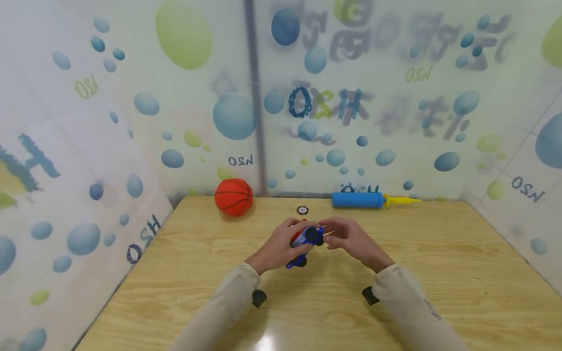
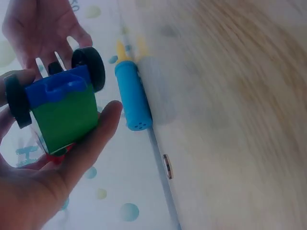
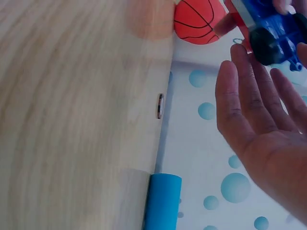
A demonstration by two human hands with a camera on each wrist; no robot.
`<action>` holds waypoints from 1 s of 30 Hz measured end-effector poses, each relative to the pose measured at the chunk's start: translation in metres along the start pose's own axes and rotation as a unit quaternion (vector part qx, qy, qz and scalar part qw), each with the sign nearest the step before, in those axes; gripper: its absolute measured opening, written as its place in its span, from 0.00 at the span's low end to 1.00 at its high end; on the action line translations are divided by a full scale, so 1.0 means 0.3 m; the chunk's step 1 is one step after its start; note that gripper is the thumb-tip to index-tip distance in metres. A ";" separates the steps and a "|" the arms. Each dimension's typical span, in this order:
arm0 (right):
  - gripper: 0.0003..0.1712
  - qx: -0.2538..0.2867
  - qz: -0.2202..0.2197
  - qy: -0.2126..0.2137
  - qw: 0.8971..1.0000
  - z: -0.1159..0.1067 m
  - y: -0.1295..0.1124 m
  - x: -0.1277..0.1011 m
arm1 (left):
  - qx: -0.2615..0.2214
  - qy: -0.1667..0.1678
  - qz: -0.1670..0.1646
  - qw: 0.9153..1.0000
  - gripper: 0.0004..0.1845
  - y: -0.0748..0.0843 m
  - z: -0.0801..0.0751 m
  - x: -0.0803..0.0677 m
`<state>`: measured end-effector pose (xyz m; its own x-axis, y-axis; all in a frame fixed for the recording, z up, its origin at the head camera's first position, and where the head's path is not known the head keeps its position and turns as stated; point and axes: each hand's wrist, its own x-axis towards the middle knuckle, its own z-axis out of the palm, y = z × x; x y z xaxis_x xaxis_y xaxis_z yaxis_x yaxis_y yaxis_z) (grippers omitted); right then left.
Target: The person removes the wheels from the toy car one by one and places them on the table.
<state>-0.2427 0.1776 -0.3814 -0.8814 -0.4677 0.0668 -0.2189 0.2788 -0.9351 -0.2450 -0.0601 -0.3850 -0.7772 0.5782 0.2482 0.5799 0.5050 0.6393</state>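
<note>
Gripping a small toy car (image 1: 300, 239), the person's left hand (image 1: 277, 249) holds it raised near the middle of the table (image 1: 439, 263), with the thumb on one side and fingers on the other. The toy is tilted, showing red, white and blue parts and black wheels (image 1: 312, 235); the left wrist view also shows a green face (image 2: 67, 117) on it. Just to the right, the right hand (image 1: 356, 243) is open, its fingers loosely extended toward the wheels and gripping nothing; whether a fingertip touches the toy, I cannot tell.

At the far left of the table sits a red ball (image 1: 233, 197) with black lines. A small round disc (image 1: 302, 210) with a dark rim and pale centre lies flat on the far side, beyond the hands. To its right, along the far edge, lies a blue pump (image 1: 357, 200), its yellow end (image 1: 401, 200) pointing right. Pale sheets (image 1: 386, 78) printed with blue and green bubbles stand behind the table and to either side. Both arms wear light sleeves (image 1: 228, 297).
</note>
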 end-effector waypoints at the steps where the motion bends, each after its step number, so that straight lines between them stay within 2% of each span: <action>1: 0.25 0.003 -0.001 0.003 1.000 0.007 0.005 0.000 | -0.009 0.001 0.000 1.000 0.25 -0.002 0.004 -0.002; 7: 0.25 0.000 -0.018 0.040 0.999 0.042 0.011 0.006 | -0.084 -0.005 -0.004 0.996 0.24 -0.011 0.024 -0.014; 11: 0.23 0.012 -0.037 0.077 0.996 0.059 -0.001 0.016 | -0.164 -0.009 -0.007 0.986 0.23 -0.008 0.026 -0.012; 14: 0.21 0.030 -0.046 0.103 0.993 0.073 -0.010 0.020 | -0.249 -0.011 -0.029 0.968 0.20 -0.008 0.029 -0.004; 17: 0.19 0.030 -0.060 0.137 0.988 0.090 -0.019 0.019 | -0.328 -0.004 -0.064 0.943 0.17 -0.004 0.035 0.002; 21: 0.18 0.006 -0.096 0.183 0.978 0.120 -0.034 0.017 | -0.433 -0.007 -0.080 0.898 0.15 0.005 0.046 0.002; 24: 0.17 -0.009 -0.125 0.206 0.971 0.137 -0.041 0.021 | -0.497 -0.012 -0.075 0.864 0.14 0.015 0.048 -0.004; 25: 0.17 -0.014 -0.132 0.212 0.968 0.141 -0.043 0.023 | -0.509 -0.012 -0.071 0.858 0.13 0.016 0.047 -0.005; 27: 0.16 -0.022 -0.137 0.220 0.966 0.146 -0.044 0.027 | -0.522 -0.012 -0.064 0.851 0.13 0.020 0.045 -0.007; 30: 0.16 -0.032 -0.136 0.225 0.964 0.148 -0.042 0.029 | -0.526 -0.014 -0.061 0.848 0.13 0.021 0.042 -0.008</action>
<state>-0.2290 0.1328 -0.3846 -0.8774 -0.1225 0.4639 -0.4795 0.2553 -0.8396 -0.2363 -0.0503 -0.3909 -0.8007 0.5859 0.1251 -0.0558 -0.2810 0.9581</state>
